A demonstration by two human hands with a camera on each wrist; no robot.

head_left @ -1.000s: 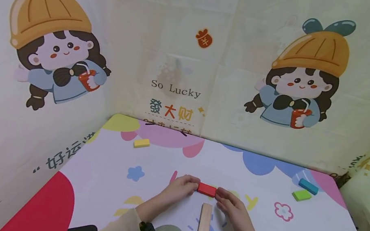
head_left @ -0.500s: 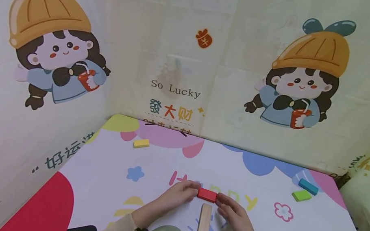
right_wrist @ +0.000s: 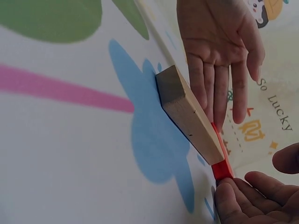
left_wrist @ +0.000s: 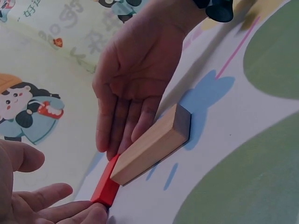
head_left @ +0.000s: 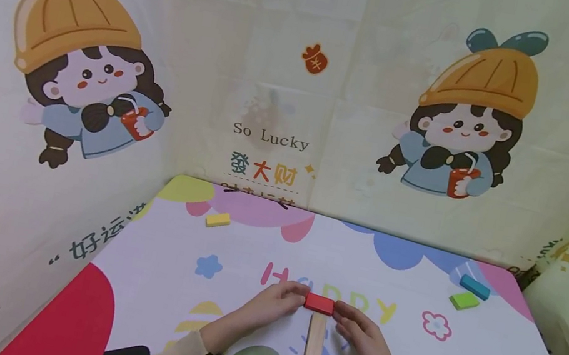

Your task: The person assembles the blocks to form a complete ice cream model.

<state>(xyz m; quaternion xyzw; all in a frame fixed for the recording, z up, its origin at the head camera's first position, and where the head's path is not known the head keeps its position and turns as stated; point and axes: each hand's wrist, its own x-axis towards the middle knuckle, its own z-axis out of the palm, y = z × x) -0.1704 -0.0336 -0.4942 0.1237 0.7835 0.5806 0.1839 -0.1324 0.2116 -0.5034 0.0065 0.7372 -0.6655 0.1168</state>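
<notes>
A red wooden block (head_left: pixel 319 303) lies crosswise on the tabletop, against the far end of a plain wooden block (head_left: pixel 315 340), so the two make a T shape. My left hand (head_left: pixel 273 306) touches the red block's left end with its fingertips. At its right end, the fingertips of my right hand (head_left: pixel 360 335) touch it too. Both hands have fairly straight fingers, as the left wrist view shows for the right hand (left_wrist: pixel 138 65). In the right wrist view the plain block (right_wrist: pixel 189 116) partly hides the red block (right_wrist: pixel 223 170).
A yellow block (head_left: pixel 218 220) lies at the back left of the printed tabletop (head_left: pixel 249 247). Toward the back right sit a blue block (head_left: pixel 474 287) and a green block (head_left: pixel 464 301). Printed cloth (head_left: pixel 288 89) walls the back and both sides.
Both hands have moved toward the person with the red block between them. The gap between it and the plain block has closed. The other blocks have not moved.
</notes>
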